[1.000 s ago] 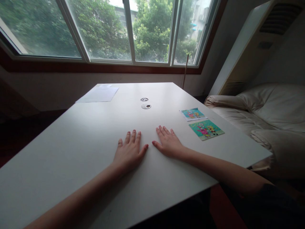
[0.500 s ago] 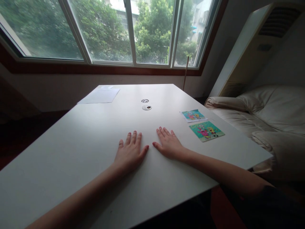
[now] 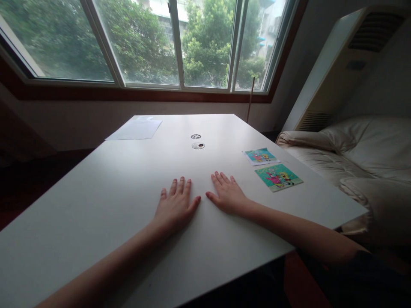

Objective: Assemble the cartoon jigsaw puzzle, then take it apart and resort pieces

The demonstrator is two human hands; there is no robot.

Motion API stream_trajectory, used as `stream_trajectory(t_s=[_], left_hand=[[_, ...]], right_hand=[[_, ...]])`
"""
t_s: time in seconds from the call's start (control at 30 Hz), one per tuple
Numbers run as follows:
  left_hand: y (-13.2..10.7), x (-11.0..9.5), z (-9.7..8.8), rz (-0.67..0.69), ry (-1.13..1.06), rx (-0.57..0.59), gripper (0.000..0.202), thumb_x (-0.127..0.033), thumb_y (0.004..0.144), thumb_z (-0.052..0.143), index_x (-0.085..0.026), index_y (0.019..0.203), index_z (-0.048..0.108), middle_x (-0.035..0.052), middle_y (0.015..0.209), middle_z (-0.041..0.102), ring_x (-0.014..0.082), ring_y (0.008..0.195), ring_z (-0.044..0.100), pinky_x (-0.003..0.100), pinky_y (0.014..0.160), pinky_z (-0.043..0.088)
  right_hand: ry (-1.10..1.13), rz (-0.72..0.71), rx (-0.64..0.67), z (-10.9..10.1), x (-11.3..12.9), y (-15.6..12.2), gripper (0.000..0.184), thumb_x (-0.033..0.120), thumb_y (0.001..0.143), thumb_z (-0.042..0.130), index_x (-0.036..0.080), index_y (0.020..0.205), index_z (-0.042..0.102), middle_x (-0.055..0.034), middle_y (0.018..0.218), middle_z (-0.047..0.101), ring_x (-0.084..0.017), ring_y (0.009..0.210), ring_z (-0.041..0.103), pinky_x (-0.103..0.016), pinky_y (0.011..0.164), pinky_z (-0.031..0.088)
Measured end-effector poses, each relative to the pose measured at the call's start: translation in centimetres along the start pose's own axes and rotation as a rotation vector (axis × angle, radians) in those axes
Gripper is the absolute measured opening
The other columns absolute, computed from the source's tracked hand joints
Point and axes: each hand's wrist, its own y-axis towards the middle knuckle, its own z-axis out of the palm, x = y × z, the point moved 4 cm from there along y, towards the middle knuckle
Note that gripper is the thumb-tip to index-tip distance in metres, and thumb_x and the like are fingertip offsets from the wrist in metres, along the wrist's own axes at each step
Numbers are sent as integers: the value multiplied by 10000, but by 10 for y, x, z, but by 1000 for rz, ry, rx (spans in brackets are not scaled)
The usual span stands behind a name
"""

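Observation:
My left hand [image 3: 176,203] lies palm down on the white table [image 3: 96,196], fingers spread and holding nothing. Beside it on the right, my right hand [image 3: 227,194] also rests flat with its fingers apart; a small gap separates the two thumbs. To the right of my right hand lies a green cartoon picture card [image 3: 278,177]. Just behind that card is a smaller cartoon picture [image 3: 260,156] with a pale edge. Farther back, in the middle, are two round pieces: a pale disc [image 3: 196,146] with a dark spot and a dark-and-light patterned disc [image 3: 195,137].
White paper sheets [image 3: 135,129] lie at the table's far left corner. A cream sofa [image 3: 369,154] stands along the right side, with a tall floor unit with vents [image 3: 346,64] behind it. A thin stick [image 3: 250,100] leans near the window [image 3: 205,47].

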Motion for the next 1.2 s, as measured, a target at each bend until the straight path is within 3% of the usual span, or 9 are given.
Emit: stream_trajectory(t_s=[1.2], left_hand=[[1,1,2,7,-5,-16,658,-521,877,220,-135,1410,215,124,1469,182,314,1340,162,554,1012,200]], right_hand=[[-18,4,19,-3,1,-1,711,555,869,225,100,1414,199,-120,1475,167,-251,1360,132,-491,1076,98]])
